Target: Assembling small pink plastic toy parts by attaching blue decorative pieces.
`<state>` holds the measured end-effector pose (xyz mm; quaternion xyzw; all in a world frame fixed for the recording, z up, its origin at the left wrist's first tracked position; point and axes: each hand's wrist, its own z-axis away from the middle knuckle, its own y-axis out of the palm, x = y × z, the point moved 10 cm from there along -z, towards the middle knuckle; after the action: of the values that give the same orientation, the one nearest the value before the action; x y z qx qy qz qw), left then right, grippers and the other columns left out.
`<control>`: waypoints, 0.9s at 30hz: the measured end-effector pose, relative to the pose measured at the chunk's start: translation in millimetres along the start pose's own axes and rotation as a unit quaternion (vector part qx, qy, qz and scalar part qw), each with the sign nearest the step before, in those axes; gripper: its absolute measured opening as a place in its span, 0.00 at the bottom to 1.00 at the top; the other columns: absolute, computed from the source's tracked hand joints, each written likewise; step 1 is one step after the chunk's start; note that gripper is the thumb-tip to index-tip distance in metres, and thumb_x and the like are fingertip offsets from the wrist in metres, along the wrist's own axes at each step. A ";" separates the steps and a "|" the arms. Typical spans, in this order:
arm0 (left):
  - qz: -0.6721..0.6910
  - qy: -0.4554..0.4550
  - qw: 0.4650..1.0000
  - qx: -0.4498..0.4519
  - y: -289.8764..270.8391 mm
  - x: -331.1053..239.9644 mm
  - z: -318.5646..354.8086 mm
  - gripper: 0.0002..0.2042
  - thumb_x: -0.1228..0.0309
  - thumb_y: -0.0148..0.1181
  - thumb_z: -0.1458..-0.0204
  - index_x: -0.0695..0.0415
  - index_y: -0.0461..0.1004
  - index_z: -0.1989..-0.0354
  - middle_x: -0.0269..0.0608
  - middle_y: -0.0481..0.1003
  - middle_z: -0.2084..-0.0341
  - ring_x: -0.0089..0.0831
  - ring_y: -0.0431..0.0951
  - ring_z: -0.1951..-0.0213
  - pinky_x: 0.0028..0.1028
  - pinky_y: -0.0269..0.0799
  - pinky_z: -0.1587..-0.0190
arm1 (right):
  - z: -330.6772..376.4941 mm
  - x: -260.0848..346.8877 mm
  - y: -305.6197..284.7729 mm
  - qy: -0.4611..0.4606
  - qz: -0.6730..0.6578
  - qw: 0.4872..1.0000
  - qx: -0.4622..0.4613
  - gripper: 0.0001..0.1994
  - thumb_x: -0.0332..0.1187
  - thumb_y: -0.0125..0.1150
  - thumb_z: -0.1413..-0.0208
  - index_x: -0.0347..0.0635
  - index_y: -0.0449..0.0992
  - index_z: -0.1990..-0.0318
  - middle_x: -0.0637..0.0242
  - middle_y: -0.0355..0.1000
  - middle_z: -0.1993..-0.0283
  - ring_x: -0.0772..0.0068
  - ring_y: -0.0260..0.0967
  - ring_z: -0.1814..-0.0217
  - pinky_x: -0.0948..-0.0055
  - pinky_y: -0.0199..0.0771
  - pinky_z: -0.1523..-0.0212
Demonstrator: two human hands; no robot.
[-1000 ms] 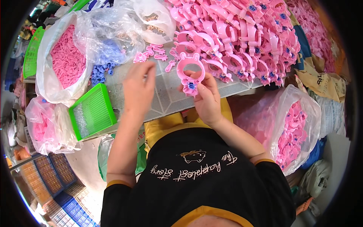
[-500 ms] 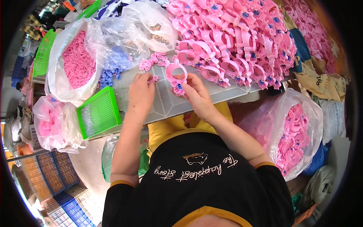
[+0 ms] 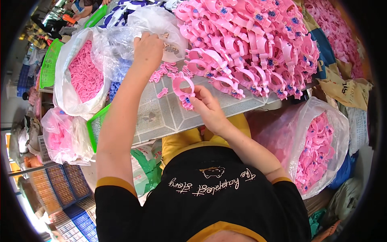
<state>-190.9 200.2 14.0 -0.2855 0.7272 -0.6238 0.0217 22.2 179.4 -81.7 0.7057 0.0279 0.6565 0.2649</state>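
Observation:
My right hand (image 3: 206, 109) holds a pink plastic ring piece (image 3: 182, 88) with a small blue part at its base, just above the pale patterned tabletop (image 3: 161, 117). My left hand (image 3: 148, 50) is stretched forward into a clear plastic bag (image 3: 121, 44) that holds small blue parts; its fingers are hidden in the bag. A few loose small pink pieces (image 3: 163, 71) lie on the table between the hands.
A large heap of finished pink ring pieces (image 3: 250, 40) covers the table's far right. Bags of pink parts stand at the left (image 3: 82, 74), lower left (image 3: 60, 135) and right (image 3: 318, 149). A green basket (image 3: 93, 125) sits beside the table's left edge.
My left hand left the ring piece and reached forward into the clear bag. My right hand stays on the pink ring piece, now holding it alone.

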 end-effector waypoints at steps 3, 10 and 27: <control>-0.018 0.002 0.999 0.033 26.0 -2.5 -14.8 0.09 0.71 0.58 0.45 0.51 0.83 0.59 0.38 0.82 0.61 0.38 0.76 0.50 0.46 0.67 0.50 | -0.1 -2.9 -0.1 0.001 -0.021 1.000 0.002 0.16 0.30 0.49 0.28 0.38 0.67 0.37 0.69 0.70 0.45 0.82 0.67 0.45 0.75 0.68 0.42; 0.071 -0.066 0.994 0.055 33.8 4.3 -24.4 0.11 0.72 0.61 0.49 0.49 0.83 0.57 0.39 0.82 0.61 0.42 0.77 0.53 0.46 0.67 0.50 | -1.6 -13.2 -4.2 0.006 -0.054 0.998 -0.012 0.16 0.29 0.49 0.29 0.37 0.66 0.36 0.68 0.70 0.45 0.80 0.67 0.45 0.76 0.67 0.42; 0.539 -0.061 0.831 -0.123 -79.7 8.6 97.0 0.08 0.77 0.64 0.42 0.60 0.81 0.54 0.41 0.81 0.65 0.30 0.80 0.63 0.27 0.75 0.57 | -31.2 10.8 20.2 0.100 -0.257 0.961 0.018 0.22 0.33 0.53 0.28 0.38 0.62 0.31 0.60 0.71 0.41 0.66 0.74 0.41 0.62 0.77 0.37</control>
<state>-129.5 104.8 68.7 0.1142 0.8336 -0.3997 0.3637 -12.0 176.8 -63.7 0.6103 0.2466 0.6328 0.4077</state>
